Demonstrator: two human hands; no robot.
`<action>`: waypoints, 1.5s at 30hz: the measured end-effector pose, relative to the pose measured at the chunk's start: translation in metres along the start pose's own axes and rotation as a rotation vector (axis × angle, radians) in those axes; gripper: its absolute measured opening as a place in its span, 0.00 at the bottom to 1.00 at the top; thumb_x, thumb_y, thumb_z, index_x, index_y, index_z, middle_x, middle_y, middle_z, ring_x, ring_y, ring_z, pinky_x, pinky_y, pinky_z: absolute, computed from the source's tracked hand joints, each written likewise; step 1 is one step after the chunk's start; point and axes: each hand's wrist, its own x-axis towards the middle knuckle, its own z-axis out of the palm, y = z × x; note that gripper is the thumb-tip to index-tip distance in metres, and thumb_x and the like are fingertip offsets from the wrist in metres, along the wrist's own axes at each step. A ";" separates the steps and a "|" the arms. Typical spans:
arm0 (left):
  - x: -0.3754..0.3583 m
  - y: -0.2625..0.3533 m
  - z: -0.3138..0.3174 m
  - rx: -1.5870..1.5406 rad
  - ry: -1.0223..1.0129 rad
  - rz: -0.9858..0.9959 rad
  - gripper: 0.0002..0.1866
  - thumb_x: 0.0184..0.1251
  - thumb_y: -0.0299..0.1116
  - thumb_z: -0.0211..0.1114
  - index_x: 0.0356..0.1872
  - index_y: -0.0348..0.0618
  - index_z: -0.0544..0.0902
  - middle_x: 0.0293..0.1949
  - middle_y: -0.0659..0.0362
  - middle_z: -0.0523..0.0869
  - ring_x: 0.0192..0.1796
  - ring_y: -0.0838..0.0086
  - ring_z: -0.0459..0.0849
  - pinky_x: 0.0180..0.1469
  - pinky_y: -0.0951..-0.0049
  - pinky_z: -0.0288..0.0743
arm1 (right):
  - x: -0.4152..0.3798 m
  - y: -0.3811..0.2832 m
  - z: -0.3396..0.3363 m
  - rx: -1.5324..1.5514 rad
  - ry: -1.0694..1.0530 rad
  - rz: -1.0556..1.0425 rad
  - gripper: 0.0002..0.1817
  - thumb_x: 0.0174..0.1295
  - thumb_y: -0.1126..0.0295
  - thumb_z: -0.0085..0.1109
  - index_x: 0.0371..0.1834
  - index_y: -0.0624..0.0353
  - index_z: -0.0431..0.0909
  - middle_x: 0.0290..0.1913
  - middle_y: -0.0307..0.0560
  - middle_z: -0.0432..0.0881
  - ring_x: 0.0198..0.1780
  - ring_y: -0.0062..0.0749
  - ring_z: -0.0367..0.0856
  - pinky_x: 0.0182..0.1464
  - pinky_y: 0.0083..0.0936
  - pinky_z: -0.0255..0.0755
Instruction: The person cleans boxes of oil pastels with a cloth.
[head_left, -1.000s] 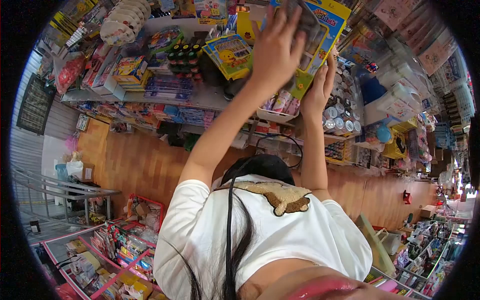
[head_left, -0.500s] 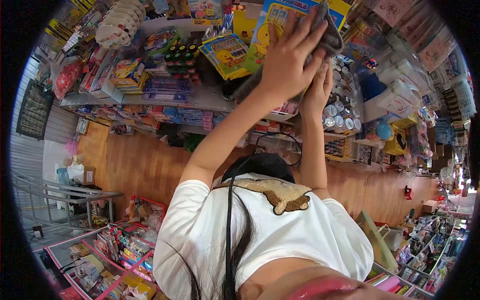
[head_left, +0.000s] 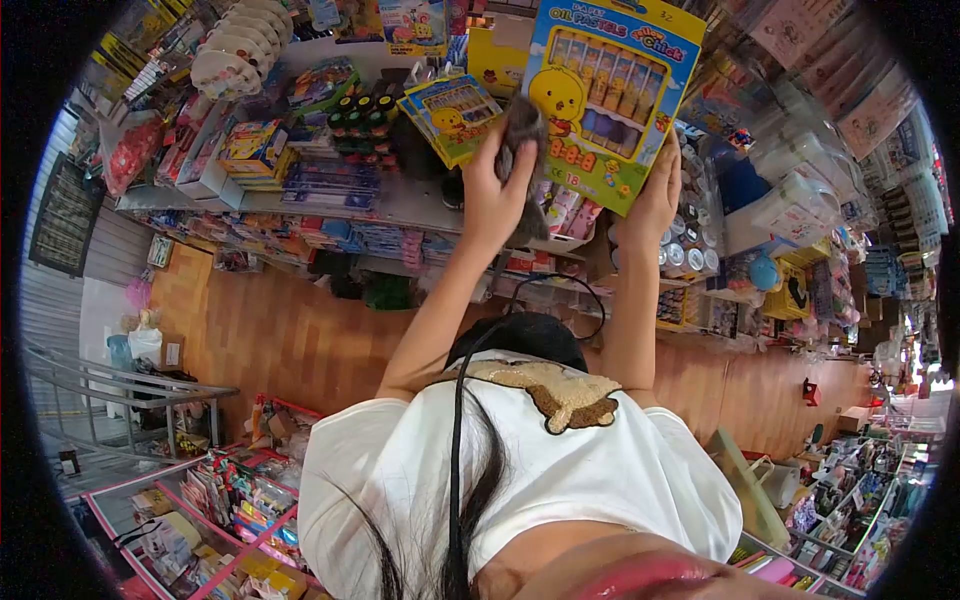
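Observation:
My right hand (head_left: 652, 198) grips a box of oil pastels (head_left: 592, 150) by its lower right edge and holds it upright. The box is blue and yellow, with a chick printed on it and a window showing the pastels. At its left edge, my left hand (head_left: 497, 192) is closed around a dark grey cloth (head_left: 522, 165), which hangs down below the fingers. Smaller yellow chick boxes (head_left: 452, 115) lean on the shelf just beyond my left hand.
A crowded shelf (head_left: 400, 205) runs ahead, with dark bottles (head_left: 362, 120) to the left and round-lidded jars (head_left: 690, 245) to the right. Painted palettes (head_left: 240, 55) hang at upper left. Behind me, a pink-edged display case (head_left: 195, 500) and metal railing (head_left: 150, 390) flank the wooden floor (head_left: 290, 320).
My left hand has moved down and left with the cloth, off the front of the pastel box. The box's printed face and window now show fully.

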 end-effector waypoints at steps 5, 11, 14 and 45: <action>-0.024 0.004 0.004 0.064 0.113 0.171 0.23 0.60 0.33 0.60 0.56 0.34 0.70 0.52 0.49 0.76 0.54 0.66 0.74 0.55 0.70 0.65 | 0.016 0.001 -0.021 0.090 -0.238 -0.163 0.36 0.63 0.51 0.46 0.69 0.55 0.45 0.67 0.46 0.53 0.64 0.35 0.59 0.60 0.33 0.60; 0.010 0.019 0.001 -0.040 0.019 0.205 0.24 0.62 0.36 0.58 0.58 0.35 0.69 0.55 0.49 0.74 0.57 0.68 0.71 0.59 0.71 0.60 | 0.016 -0.019 -0.006 -0.283 -0.098 -0.088 0.34 0.62 0.67 0.48 0.70 0.53 0.44 0.63 0.47 0.60 0.56 0.32 0.68 0.51 0.28 0.68; 0.066 0.050 -0.004 -0.083 -0.174 0.124 0.28 0.65 0.47 0.52 0.59 0.36 0.67 0.55 0.52 0.74 0.58 0.70 0.71 0.59 0.74 0.59 | 0.021 -0.008 -0.019 -0.138 -0.086 -0.021 0.33 0.62 0.70 0.47 0.70 0.53 0.44 0.61 0.47 0.63 0.54 0.31 0.70 0.49 0.27 0.70; 0.099 0.051 0.008 -0.003 -0.019 0.452 0.23 0.58 0.41 0.59 0.48 0.31 0.73 0.39 0.42 0.80 0.44 0.57 0.80 0.47 0.67 0.70 | 0.006 0.007 0.016 0.213 0.014 0.026 0.31 0.62 0.69 0.50 0.67 0.55 0.50 0.52 0.45 0.71 0.49 0.31 0.74 0.45 0.30 0.74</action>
